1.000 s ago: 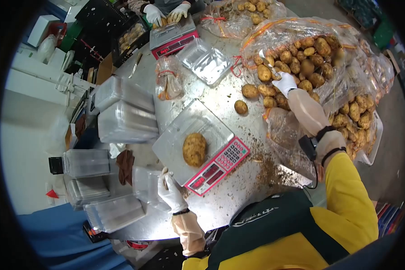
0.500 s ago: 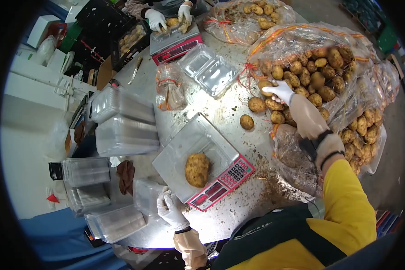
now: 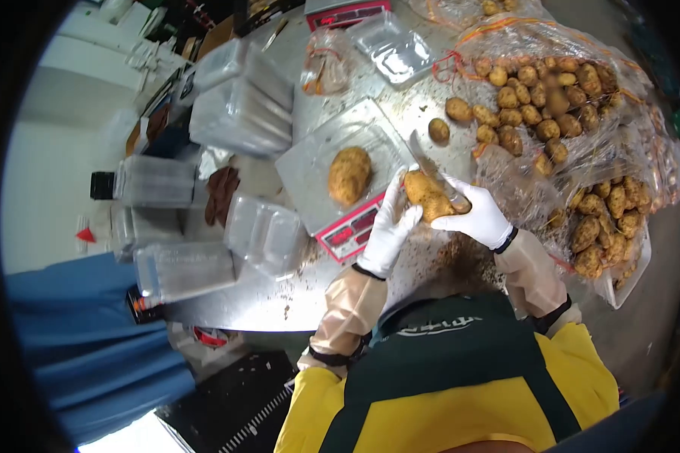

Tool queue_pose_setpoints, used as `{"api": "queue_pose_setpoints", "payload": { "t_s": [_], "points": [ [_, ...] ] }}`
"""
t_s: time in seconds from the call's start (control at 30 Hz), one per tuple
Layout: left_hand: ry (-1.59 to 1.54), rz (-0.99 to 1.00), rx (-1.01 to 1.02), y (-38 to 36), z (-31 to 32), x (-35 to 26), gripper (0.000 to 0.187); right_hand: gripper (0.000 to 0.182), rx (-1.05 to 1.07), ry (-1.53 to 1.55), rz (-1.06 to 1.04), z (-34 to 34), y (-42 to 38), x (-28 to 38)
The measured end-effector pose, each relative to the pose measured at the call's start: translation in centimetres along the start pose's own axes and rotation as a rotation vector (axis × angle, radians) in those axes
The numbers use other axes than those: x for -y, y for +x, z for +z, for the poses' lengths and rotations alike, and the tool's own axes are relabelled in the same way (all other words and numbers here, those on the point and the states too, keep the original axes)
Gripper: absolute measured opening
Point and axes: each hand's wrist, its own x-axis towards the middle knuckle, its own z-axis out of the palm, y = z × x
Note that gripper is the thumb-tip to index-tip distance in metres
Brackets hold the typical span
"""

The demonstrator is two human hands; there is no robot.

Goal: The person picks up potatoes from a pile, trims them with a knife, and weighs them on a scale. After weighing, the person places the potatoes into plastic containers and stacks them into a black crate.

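Observation:
A potato [image 3: 426, 193] is between my two white-gloved hands, above the front edge of the scale. My left hand [image 3: 389, 230] grips its left side, thumb and fingers around it. My right hand [image 3: 482, 217] closes on its right end. A narrow, pointed grey shape like a knife blade [image 3: 423, 153] runs from behind the potato toward my right fingers; whether that hand holds it, I cannot make out. One large potato [image 3: 349, 176] lies on the metal plate of the red-fronted scale [image 3: 298, 167].
An open plastic bag of potatoes [image 3: 544, 98] lies to the right, with loose potatoes [image 3: 439, 130] beside it. Stacked clear containers [image 3: 238, 113] and an open container [image 3: 261, 238] stand left of the scale. Another knife [image 3: 274, 35] lies farther back.
My right hand has come from the bag to my left hand with a potato. My left hand has risen to meet it and now grips the potato. The view has shifted.

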Motion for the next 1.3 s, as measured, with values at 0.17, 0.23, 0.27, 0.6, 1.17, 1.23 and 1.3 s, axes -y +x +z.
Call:
{"api": "queue_pose_setpoints", "payload": {
  "t_s": [0.17, 0.23, 0.27, 0.6, 1.17, 1.23, 1.3],
  "points": [
    [-0.249, -0.023, -0.072, -3.1, 0.3, 0.1, 0.069, 0.066, -0.057, -0.075, 0.009, 2.7, -3.2, 0.9],
    [-0.278, -0.047, -0.049, -4.2, 0.2, -0.1, 0.073, 0.063, -0.042, -0.096, -0.023, 3.3, -3.6, 0.3],
    [-0.219, -0.017, -0.073, -4.7, 0.3, 0.2, 0.075, 0.062, -0.029, -0.122, -0.046, 3.5, -3.9, 0.5],
    [0.068, 0.088, -0.114, -5.8, 1.1, 2.8, 0.08, 0.055, -0.029, -0.189, 0.103, 4.4, -5.6, -0.9],
    [0.016, 0.182, -0.139, -2.1, 1.2, 0.4, 0.08, 0.029, -0.277, 0.493, 0.372, 3.8, -6.3, -2.5],
    [0.38, 0.405, -0.212, 0.3, 0.0, -0.9, 0.086, 0.029, -0.238, 0.424, 0.409, 3.2, -5.8, -2.1],
    [0.881, 0.427, -0.293, 1.9, -1.8, -3.4, 0.084, 0.03, -0.202, 0.342, 0.426, 2.6, -5.2, -1.7]
  ]
}}
